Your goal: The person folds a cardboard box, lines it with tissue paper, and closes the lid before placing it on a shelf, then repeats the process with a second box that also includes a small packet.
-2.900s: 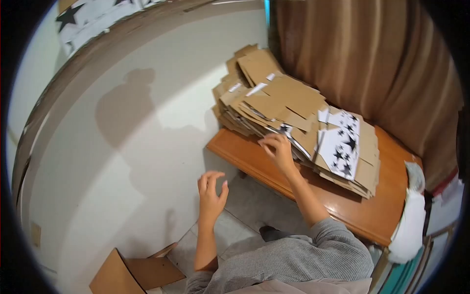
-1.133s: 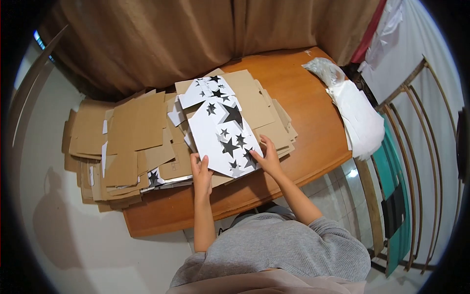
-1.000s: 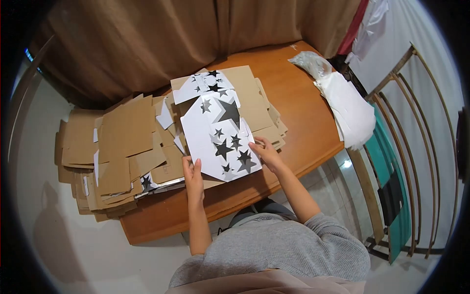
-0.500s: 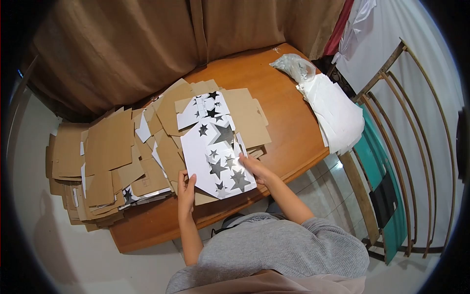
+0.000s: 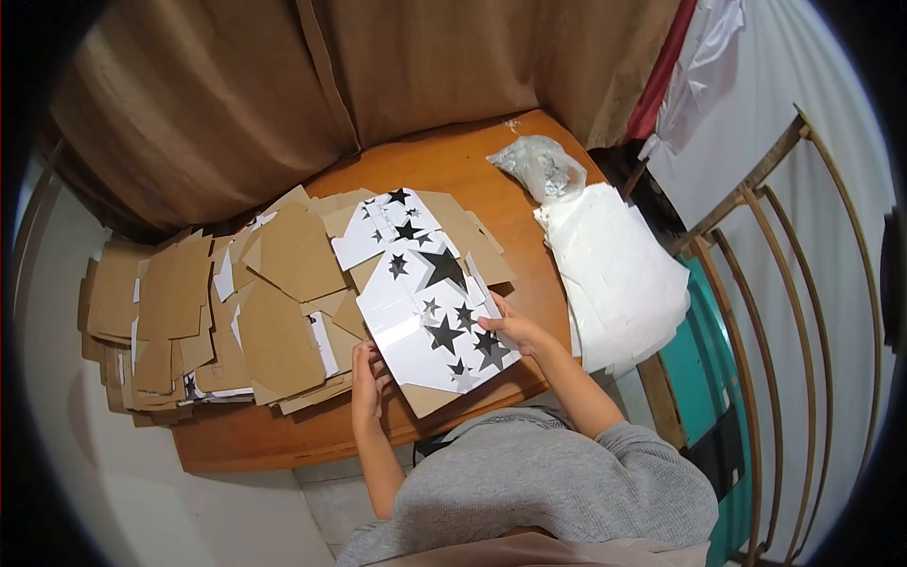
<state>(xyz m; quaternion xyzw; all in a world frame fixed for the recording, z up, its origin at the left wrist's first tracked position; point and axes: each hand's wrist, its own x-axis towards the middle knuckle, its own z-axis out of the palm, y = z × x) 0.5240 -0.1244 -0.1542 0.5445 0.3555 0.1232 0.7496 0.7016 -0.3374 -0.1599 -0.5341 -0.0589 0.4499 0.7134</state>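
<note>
A flat cardboard piece with a white face and black and grey stars (image 5: 406, 321) is tilted over the near edge of the table. My right hand (image 5: 515, 331) grips its right edge, thumb on the printed face. At its left edge is my left hand (image 5: 368, 383), with curled fingers touching the edge; their tips are partly hidden. Beyond it lies another star-printed piece (image 5: 364, 241), on top of brown cardboard (image 5: 463, 231).
Overlapping stacks of brown cardboard pieces (image 5: 283, 340) cover the left of the wooden table (image 5: 425, 156). On the right are a pile of white sheets (image 5: 619, 283) and a clear plastic bag (image 5: 543, 168) with greyish contents. A wooden rack (image 5: 742, 312) stands beyond the right edge.
The star-printed piece has shifted slightly right and towards me, tilting so that brown cardboard shows at its lower edge. My left thumb has left its printed face. The camera view has turned.
</note>
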